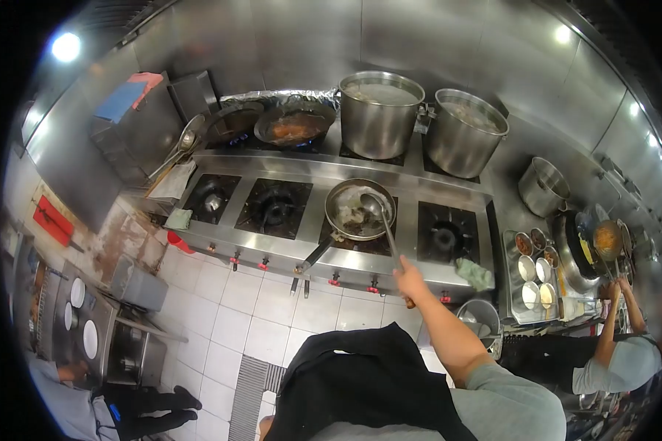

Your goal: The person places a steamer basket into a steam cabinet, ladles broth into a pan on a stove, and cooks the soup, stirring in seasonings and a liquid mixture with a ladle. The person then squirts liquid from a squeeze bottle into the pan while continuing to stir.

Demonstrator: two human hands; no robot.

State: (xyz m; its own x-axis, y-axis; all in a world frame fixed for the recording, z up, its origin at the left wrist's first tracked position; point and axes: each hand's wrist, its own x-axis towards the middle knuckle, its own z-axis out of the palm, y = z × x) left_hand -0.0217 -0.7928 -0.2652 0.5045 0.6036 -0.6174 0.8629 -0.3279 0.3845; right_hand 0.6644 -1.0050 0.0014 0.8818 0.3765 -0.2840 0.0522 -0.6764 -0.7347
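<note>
While the right hand (409, 283) has its fingers curled closed around a long-handled ladle (390, 239), the ladle's bowl dips into a frying pan (333, 213) on a front burner of the stove (312, 167); whitish food and some darker pieces lie in the pan. Just behind the pan rises a near stockpot (377, 131) of cloudy liquid, and behind it to the right a far stockpot (463, 143) with pale contents. Behind and left of the pan, a wok (318, 120) holds something reddish-brown. Well to the pan's right, small tubs (521, 269) hold white, yellowish and reddish contents, near a co-worker (603, 364). The left hand is out of sight, so I cannot tell how its fingers stand. Part of the pan's food is covered by the ladle's bowl, and the pieces are too blurred to name. Farther left of the pan, a second wok's (235, 121) inside is too dark to read.
</note>
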